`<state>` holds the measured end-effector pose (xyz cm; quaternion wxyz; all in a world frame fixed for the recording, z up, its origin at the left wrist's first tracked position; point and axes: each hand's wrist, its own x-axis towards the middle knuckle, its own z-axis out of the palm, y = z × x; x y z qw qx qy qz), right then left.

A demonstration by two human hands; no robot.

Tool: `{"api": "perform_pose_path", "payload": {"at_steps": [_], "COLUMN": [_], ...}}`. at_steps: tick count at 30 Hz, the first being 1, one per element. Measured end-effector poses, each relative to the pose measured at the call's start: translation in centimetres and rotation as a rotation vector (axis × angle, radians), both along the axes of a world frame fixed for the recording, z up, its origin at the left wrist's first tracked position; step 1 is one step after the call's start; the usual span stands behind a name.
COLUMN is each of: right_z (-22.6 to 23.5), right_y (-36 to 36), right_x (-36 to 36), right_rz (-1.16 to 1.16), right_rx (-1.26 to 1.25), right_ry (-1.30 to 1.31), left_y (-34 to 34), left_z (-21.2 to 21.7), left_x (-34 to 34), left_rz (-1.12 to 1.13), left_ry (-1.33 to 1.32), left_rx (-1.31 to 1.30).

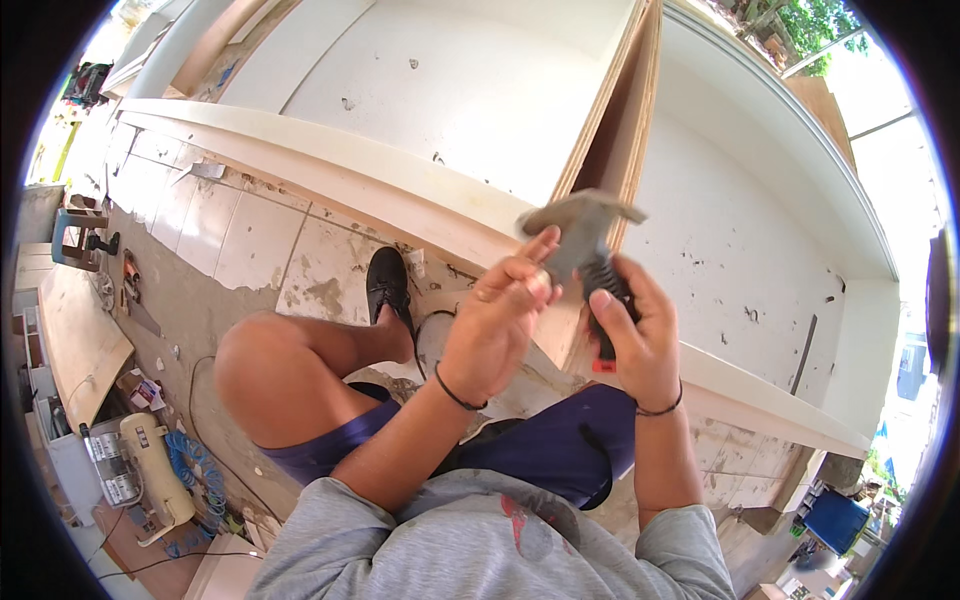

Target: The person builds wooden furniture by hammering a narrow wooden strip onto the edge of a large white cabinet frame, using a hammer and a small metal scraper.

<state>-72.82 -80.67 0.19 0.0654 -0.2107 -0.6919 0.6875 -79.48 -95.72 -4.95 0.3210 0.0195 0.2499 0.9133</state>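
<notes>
I hold a hammer-like hand tool (585,235) up in front of me, its grey metal head on top and its black ribbed grip below. My right hand (635,335) is wrapped around the grip, a red tip showing under the fingers. My left hand (500,320) pinches the metal just under the head with thumb and fingers. Both wrists wear thin black bands. Behind the tool stands the plywood divider (615,120) of a white cabinet carcass (420,90).
My left knee (265,370) is raised, and a black shoe (387,285) rests on the cracked tiled floor (250,235). At the lower left lie a cream-coloured air compressor (150,470), a coiled blue hose (195,470) and wooden boards (75,335). A blue box (835,520) sits at the lower right.
</notes>
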Motion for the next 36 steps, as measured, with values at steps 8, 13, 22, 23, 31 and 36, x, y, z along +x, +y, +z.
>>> {"api": "perform_pose_path", "payload": {"at_steps": [8, 13, 22, 23, 31, 36], "right_z": [-1.6, -1.9, -0.9, -1.0, -2.5, -3.4], "right_y": [-0.4, -0.8, 0.4, 1.0, 1.8, 1.7], "right_x": [2.0, 2.1, -0.8, -1.5, -4.7, -6.4], "right_rz": [0.164, 0.040, -0.260, -0.276, -0.051, 0.048], "right_rx": [0.548, -0.141, -0.427, -0.352, -0.019, 0.395], "right_ry": [0.265, 0.202, 0.533, 0.337, -0.049, -0.103], "left_y": [0.9, 0.5, 1.0, 0.9, -1.8, -1.9], "left_z": [0.2, -0.3, 0.4, 0.4, 0.8, 1.3], "left_x": [1.6, 2.1, 2.1, 1.9, -1.8, -2.0], "left_rz": [-0.071, -0.083, 0.104, 0.175, 0.403, 0.401], "left_ry": [-0.035, 0.162, 0.176, 0.167, 0.183, 0.137], "left_rx": [-0.032, -0.230, -0.350, -0.341, -0.393, -0.369]}}
